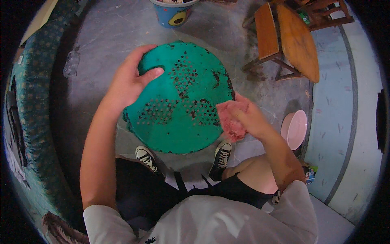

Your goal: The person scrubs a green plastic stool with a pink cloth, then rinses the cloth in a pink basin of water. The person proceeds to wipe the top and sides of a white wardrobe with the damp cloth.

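Before me is a round green disc point(189, 137) with three patches of small holes, perhaps a stool seat or a lid. Dark worn or dirty spots mark its face and its right edge. My left hand point(134, 76) grips the upper left rim, thumb on the face and fingers behind it. At the right rim, my right hand point(251, 116) clasps a pink cloth point(231, 119), which lies against the disc's edge. Some of the right fingers are hidden behind the cloth and the rim. What is under the disc cannot be seen.
A blue bucket point(170, 15) with an avocado picture stands beyond the disc. Wooden chairs point(297, 42) are at the upper right, and a pink basin point(294, 129) leans near the wall. On the left runs a surface draped in patterned green cloth point(39, 100). A clear plastic item point(71, 62) lies on the floor.
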A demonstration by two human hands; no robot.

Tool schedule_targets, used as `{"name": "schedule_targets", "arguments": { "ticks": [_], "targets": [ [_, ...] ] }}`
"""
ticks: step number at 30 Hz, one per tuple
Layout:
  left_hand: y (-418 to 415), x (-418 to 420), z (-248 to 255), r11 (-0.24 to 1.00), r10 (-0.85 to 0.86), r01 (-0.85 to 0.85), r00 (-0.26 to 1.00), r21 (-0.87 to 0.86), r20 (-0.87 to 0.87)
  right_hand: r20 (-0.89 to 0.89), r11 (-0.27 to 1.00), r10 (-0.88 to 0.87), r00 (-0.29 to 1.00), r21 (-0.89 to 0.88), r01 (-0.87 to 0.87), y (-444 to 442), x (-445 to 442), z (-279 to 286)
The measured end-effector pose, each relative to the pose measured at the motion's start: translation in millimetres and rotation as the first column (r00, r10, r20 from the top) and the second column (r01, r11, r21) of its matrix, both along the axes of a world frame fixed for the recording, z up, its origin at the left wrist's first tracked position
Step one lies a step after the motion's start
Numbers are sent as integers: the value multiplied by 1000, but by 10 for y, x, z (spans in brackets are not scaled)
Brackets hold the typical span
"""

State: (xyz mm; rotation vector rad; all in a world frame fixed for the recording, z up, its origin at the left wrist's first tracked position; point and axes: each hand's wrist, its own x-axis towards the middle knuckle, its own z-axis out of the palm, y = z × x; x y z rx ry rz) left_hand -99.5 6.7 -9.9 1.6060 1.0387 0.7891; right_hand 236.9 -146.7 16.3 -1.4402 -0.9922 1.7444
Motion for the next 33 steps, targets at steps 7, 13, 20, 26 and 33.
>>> {"name": "schedule_targets", "arguments": {
  "ticks": [7, 13, 20, 26, 33],
  "targets": [
    [135, -321, -74, 901, 198, -126, 971, -415, 135, 435, 897, -82, 897, 425, -124, 596, -188, 501],
    [-26, -699, -831, 783, 146, -106, 989, -613, 15, 781, 422, -394, 484, 622, -660, 1277, -1248, -14],
    [-212, -691, -1593, 960, -7, 72, 972, -269, 233, 800, 244, -14, 600, 585, -773, 414, -2136, 61],
    [-259, -856, -1106, 455, -311, 442, 892, -773, 327, 743, 241, 162, 649, 608, -756, 131, -1834, 125],
    [-242, -855, -957, 502, -188, 315, 949, -806, 253, 741, 237, 259, 619, 573, -785, 160, -1610, 215]
  ]
}}
